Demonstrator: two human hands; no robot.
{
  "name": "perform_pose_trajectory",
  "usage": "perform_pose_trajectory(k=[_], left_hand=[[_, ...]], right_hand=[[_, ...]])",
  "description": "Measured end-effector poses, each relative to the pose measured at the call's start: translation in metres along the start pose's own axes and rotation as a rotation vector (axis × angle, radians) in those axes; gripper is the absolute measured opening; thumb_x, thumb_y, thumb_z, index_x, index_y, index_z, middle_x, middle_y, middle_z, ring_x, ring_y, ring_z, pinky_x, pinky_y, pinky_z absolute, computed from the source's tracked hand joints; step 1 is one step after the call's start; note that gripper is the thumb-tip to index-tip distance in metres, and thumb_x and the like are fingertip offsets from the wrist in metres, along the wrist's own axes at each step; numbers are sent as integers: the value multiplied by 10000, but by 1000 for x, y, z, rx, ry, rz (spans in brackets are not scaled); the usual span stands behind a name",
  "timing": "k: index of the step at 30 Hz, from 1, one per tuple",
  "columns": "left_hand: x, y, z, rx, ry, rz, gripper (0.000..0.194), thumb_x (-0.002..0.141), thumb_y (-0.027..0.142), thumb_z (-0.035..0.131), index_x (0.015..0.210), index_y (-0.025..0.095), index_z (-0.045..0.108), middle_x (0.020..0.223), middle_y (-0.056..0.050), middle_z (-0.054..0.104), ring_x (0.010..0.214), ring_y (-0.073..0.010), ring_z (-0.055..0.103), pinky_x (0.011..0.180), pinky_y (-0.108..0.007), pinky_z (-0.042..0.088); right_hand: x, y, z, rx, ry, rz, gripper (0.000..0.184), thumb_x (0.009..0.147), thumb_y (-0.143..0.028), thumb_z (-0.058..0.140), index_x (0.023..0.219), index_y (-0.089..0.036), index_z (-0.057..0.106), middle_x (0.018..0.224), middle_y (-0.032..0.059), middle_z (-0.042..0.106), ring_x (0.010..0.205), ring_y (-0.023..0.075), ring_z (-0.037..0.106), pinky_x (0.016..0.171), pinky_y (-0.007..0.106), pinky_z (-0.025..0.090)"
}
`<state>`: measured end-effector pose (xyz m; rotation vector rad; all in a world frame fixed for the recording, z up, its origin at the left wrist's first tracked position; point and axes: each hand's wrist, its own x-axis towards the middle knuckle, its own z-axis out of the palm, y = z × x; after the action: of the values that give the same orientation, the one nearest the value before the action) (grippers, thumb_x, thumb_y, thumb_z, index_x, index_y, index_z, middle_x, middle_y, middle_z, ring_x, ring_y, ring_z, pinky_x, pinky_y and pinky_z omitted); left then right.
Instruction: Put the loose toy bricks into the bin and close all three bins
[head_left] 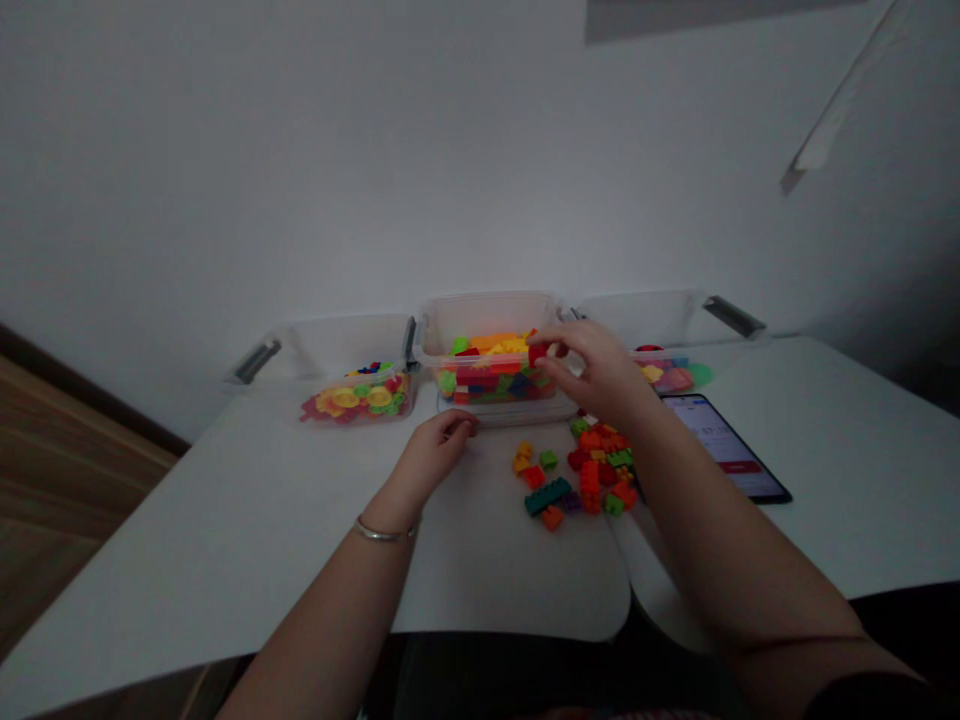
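My right hand [592, 370] reaches over the rim of the middle clear bin [487, 312] and pinches a small red brick [537, 353] above the bin's mixed bricks [491, 375]. My left hand [435, 452] rests on the white table [225, 540] just in front of that bin, fingers curled inward; whether it holds anything is hidden. A silver bracelet [382, 533] circles the left wrist. A loose pile of bricks [581, 472], red, orange, green and one long teal piece, lies on the table between my forearms.
A clear bin [330, 345] at the left holds yellow, green and red flat pieces. Another clear bin [660, 315] at the right holds pink and green shapes. A phone [724, 445] with a lit screen lies by my right arm. The white wall stands directly behind the bins.
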<state>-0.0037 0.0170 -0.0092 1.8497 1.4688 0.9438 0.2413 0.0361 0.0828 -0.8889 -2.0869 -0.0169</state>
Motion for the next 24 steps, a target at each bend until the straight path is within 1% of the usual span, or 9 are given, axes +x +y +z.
perform_pose_trajectory(k=[2,3,5,7,10,14,17,20,24], left_hand=[[0,-1,0,-5,-1,-3,303,852,358,470,955,172,685,875,-65,727,845,-217,674,775,-324,510],[0,-1,0,-8,-1,-4,301,851,359,471,955,171,683,875,-66,727,844,-217,675,776,-325,510],[0,-1,0,-15,-3,-4,301,850,362,471,952,171,681,875,-68,727,841,-216,675,776,-326,510],[0,0,0,-19,-3,-2,301,850,364,469,949,173,680,877,-67,727,843,-215,674,779,-326,512],[0,2,-1,-5,-6,-4,301,850,363,467,947,177,684,878,-65,726,847,-215,670,792,-328,512],[0,2,-1,24,-1,-5,324,866,383,443,943,187,690,872,-61,725,855,-217,664,812,-335,509],[1,2,-1,24,-2,1,336,874,394,431,943,188,688,869,-60,721,849,-215,660,818,-339,509],[1,3,-1,15,-10,7,332,866,393,439,939,184,686,868,-63,719,844,-215,660,815,-340,509],[0,3,-1,24,-18,6,325,857,386,448,945,185,687,865,-61,719,844,-216,662,805,-335,509]], right_hand=[[-1,11,-3,-90,145,77,199,879,-270,544,1003,-204,685,952,75,714,879,229,614,852,389,441],[-1,16,-3,-131,189,114,197,877,-273,543,990,-210,691,940,72,719,872,235,615,862,399,434],[-3,25,-1,-195,203,160,206,874,-274,537,979,-213,703,944,70,729,889,246,618,886,414,421],[-4,32,4,-237,159,182,232,878,-272,523,986,-203,716,967,76,737,933,256,618,905,416,413],[-5,38,11,-310,45,216,282,898,-267,478,992,-184,730,992,88,742,953,259,616,915,413,408],[-5,37,13,-445,-91,180,381,955,-324,402,898,-179,750,976,102,747,987,268,591,945,435,389],[-5,33,13,-498,-124,153,432,971,-357,376,882,-176,757,958,109,747,1038,281,563,989,463,369],[-5,30,12,-504,-129,171,396,955,-372,409,948,-170,750,989,113,741,1095,293,555,1077,518,298],[-6,30,12,-460,-157,207,339,924,-359,464,1026,-168,725,1084,112,726,1180,287,554,1150,533,213]])
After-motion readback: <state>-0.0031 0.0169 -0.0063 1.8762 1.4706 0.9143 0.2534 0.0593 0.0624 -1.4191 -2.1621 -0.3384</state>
